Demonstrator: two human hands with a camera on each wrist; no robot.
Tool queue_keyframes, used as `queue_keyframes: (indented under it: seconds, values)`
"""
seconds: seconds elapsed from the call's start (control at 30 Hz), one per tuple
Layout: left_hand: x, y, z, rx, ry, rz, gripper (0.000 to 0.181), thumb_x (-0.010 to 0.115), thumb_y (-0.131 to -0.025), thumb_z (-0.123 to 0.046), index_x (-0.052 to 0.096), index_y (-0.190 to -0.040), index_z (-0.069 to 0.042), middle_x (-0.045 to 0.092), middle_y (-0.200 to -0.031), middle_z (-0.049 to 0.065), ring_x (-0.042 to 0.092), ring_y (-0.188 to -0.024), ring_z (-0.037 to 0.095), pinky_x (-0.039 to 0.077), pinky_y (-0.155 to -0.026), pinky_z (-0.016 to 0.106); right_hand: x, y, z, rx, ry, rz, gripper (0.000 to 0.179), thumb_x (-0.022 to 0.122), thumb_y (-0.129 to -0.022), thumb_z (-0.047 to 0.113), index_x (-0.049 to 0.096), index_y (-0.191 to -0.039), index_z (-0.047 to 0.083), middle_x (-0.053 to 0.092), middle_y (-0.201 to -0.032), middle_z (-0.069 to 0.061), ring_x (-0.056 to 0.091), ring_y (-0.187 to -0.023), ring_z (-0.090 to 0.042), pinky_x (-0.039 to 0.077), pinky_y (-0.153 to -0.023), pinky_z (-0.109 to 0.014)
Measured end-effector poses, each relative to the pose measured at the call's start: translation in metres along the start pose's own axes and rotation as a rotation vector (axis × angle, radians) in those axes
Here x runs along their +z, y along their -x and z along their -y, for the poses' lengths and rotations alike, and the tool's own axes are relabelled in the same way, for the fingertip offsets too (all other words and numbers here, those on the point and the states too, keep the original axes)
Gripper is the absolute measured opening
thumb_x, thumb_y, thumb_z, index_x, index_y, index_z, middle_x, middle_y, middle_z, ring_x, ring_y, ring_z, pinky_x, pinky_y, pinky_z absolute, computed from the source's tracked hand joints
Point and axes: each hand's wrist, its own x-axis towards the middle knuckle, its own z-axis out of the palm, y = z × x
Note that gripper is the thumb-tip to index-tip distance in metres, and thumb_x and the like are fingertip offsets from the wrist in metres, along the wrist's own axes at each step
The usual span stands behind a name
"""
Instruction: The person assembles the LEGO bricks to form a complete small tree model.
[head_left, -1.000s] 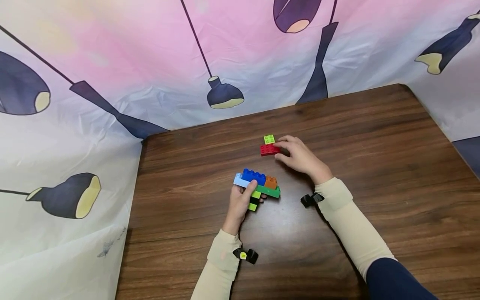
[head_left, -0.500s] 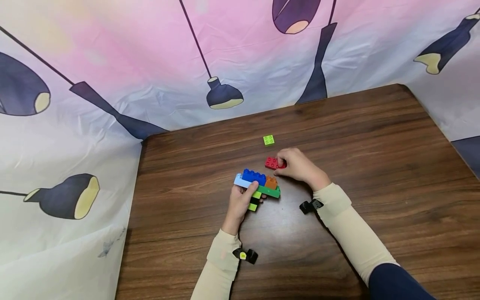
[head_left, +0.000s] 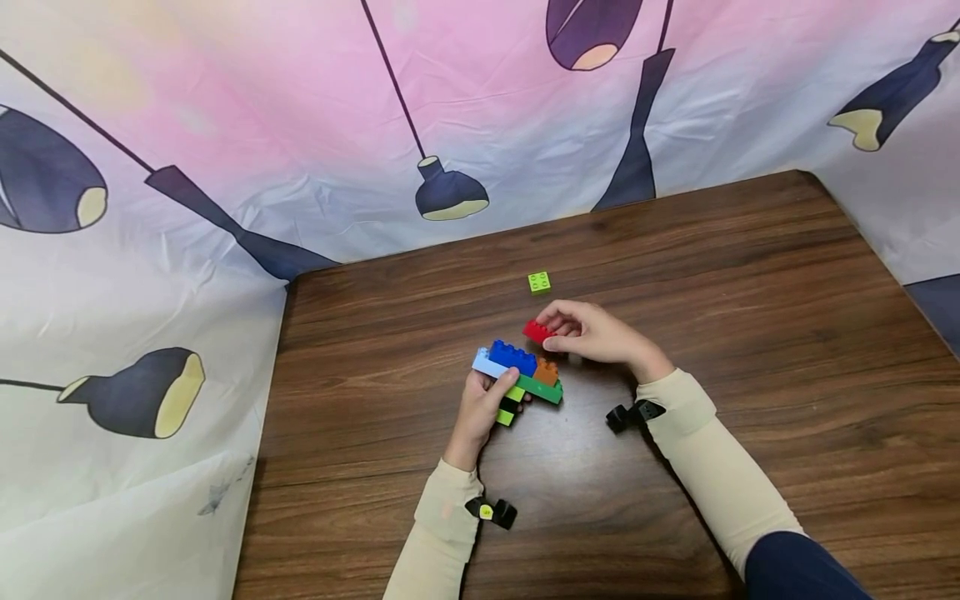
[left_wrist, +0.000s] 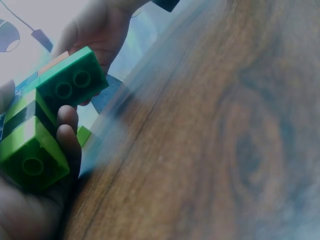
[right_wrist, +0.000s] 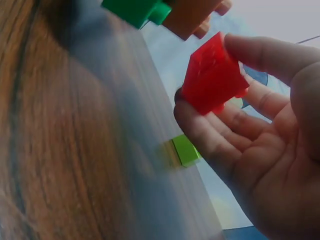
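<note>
My left hand (head_left: pixel 477 414) grips a built stack of toy bricks by its lime-and-black stem, thumb over the front. Along the top of the stack sit a blue brick (head_left: pixel 513 357) and an orange brick (head_left: pixel 547 372), on a light blue brick (head_left: pixel 489 364) and a green brick (head_left: pixel 541 387). Just behind it, my right hand (head_left: pixel 597 334) pinches a red brick (head_left: pixel 537 331) between thumb and fingers. In the right wrist view the red brick (right_wrist: pixel 212 75) is tilted, close to the orange brick (right_wrist: pixel 192 17).
A single lime green brick (head_left: pixel 539 282) lies on the brown wooden table (head_left: pixel 735 275), beyond the right hand. A printed cloth (head_left: pixel 315 100) hangs behind the table's far edge and along its left side.
My right hand has taken the red brick from beside the lime brick, brought it nearer the stack and tilted it. The left hand has stayed almost still with the stack.
</note>
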Motion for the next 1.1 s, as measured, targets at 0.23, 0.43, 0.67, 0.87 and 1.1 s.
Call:
queue_keyframes:
  seconds: [0.23,0.43,0.67,0.87,1.1]
  values:
    - [0.001,-0.001,0.0,-0.028,-0.004,-0.007,0.019,0.058,-0.105,-0.007,0.057,-0.121,0.003,0.073,-0.079,-0.002,0.07,-0.062,0.012,0.056,-0.053,0.023,-0.001,0.0,0.005,-0.019,-0.112,0.041,0.024,0.072,-0.098,0.001,0.067,-0.121,-0.005,0.073,-0.112,-0.017,0.071,-0.098,-0.024,0.059,-0.085,-0.029]
    - [0.0,-0.002,0.001,-0.031,-0.026,-0.005,0.016,0.057,-0.105,-0.005,0.058,-0.118,0.005,0.072,-0.075,-0.001,0.068,-0.059,0.011,0.054,-0.051,0.022,0.003,-0.001,0.008,-0.015,-0.168,0.073,0.021,0.071,-0.099,-0.001,0.068,-0.119,-0.006,0.074,-0.109,-0.016,0.073,-0.094,-0.02,0.061,-0.083,-0.029]
    - [0.001,-0.002,0.0,-0.045,-0.034,0.0,0.019,0.057,-0.105,-0.005,0.057,-0.12,0.007,0.071,-0.075,-0.001,0.068,-0.06,0.011,0.055,-0.052,0.022,0.007,-0.001,0.011,-0.017,-0.195,0.108,0.018,0.072,-0.098,0.0,0.07,-0.115,-0.004,0.075,-0.103,-0.012,0.073,-0.087,-0.021,0.062,-0.077,-0.033]
    - [0.0,-0.001,0.0,-0.049,-0.038,0.004,0.025,0.06,-0.104,-0.008,0.056,-0.123,0.009,0.071,-0.078,-0.003,0.068,-0.06,0.011,0.055,-0.052,0.023,0.008,-0.001,0.013,-0.011,-0.185,0.116,0.017,0.075,-0.096,0.001,0.072,-0.113,-0.004,0.076,-0.097,-0.01,0.072,-0.082,-0.021,0.061,-0.073,-0.032]
    - [-0.001,-0.002,-0.001,-0.049,-0.038,-0.002,0.029,0.059,-0.105,-0.007,0.054,-0.128,0.01,0.072,-0.082,-0.003,0.069,-0.061,0.011,0.056,-0.053,0.023,0.01,-0.002,0.015,-0.02,-0.154,0.099,0.016,0.077,-0.096,0.003,0.074,-0.111,-0.002,0.076,-0.095,-0.009,0.072,-0.08,-0.021,0.062,-0.072,-0.04]
